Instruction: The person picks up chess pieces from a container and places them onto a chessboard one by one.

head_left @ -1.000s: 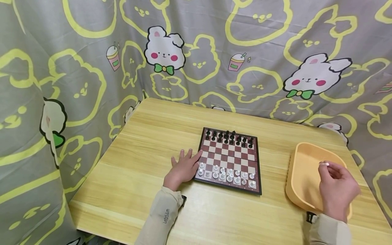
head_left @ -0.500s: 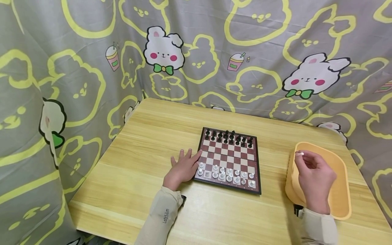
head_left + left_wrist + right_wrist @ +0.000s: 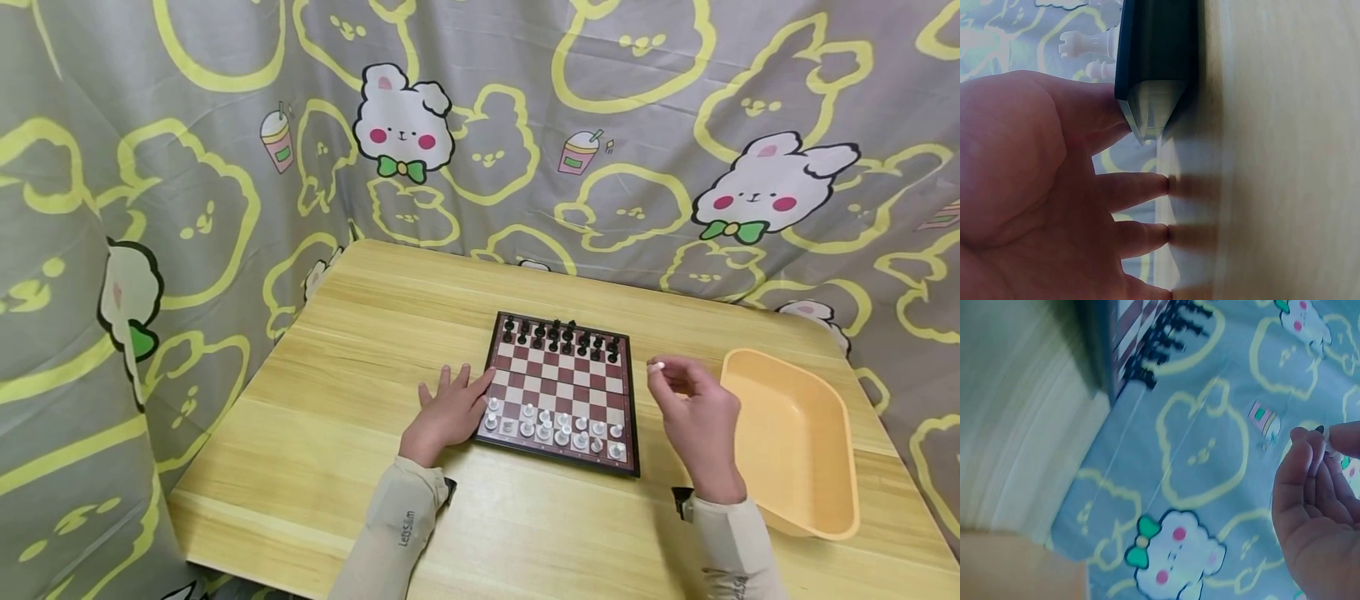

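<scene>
A chessboard (image 3: pixel 561 371) in dark red and cream squares, with a black border, lies on the wooden table. Black chessmen (image 3: pixel 555 336) fill its two far rows. White chessmen (image 3: pixel 562 435) stand in the near rows, with one gap at the left of the front row. My left hand (image 3: pixel 444 417) rests at the board's left edge, fingers spread; the left wrist view shows fingertips (image 3: pixel 1161 184) down on the table. Right of the board, my right hand (image 3: pixel 696 421) pinches a small white chess piece (image 3: pixel 657 367), raised above the table and mostly covered by the fingers.
A yellow-orange plastic tray (image 3: pixel 847 467) stands on the table at the right, partly behind my right forearm. Grey curtains (image 3: pixel 517 50) with yellow outlines and white rabbits hang along the table's left and far sides.
My right hand has moved left, from over the tray to the space between tray and board, with the white chess piece still pinched. My left hand has stayed in place.
</scene>
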Available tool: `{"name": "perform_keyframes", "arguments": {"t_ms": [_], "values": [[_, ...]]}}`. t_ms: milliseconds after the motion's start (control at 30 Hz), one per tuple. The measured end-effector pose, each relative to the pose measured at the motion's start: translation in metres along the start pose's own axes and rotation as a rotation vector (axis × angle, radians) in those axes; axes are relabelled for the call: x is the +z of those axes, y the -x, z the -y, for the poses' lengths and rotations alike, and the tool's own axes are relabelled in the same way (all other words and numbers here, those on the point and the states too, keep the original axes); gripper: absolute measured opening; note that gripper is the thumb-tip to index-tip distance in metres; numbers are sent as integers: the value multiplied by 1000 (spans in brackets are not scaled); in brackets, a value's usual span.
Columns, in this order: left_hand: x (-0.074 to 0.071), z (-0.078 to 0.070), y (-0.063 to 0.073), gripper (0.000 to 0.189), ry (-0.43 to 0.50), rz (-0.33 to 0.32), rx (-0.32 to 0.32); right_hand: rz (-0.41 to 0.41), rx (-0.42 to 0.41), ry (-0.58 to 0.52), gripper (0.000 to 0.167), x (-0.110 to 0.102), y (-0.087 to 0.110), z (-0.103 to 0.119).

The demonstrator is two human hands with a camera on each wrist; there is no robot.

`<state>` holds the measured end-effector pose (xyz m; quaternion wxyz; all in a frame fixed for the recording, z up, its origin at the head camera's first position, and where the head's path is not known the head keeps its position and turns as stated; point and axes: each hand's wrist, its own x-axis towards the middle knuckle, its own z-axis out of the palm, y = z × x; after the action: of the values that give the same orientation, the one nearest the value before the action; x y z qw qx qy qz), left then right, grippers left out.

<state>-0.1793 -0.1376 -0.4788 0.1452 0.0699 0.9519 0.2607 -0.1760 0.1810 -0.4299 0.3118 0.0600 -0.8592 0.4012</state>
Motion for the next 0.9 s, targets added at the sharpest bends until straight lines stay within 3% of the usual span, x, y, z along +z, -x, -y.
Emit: {"name": "perform_keyframes", "arguments": {"t_ms": [300, 567, 900], "values": [[0, -1, 2, 53, 3, 5, -7, 112, -72, -32, 8, 28, 4, 14], [0, -1, 1, 53, -3, 6, -4, 165, -133, -78, 11, 47, 9, 26], [1, 0, 0, 53, -2, 4, -5, 259, -118, -103, 11, 68, 16, 40]]}}
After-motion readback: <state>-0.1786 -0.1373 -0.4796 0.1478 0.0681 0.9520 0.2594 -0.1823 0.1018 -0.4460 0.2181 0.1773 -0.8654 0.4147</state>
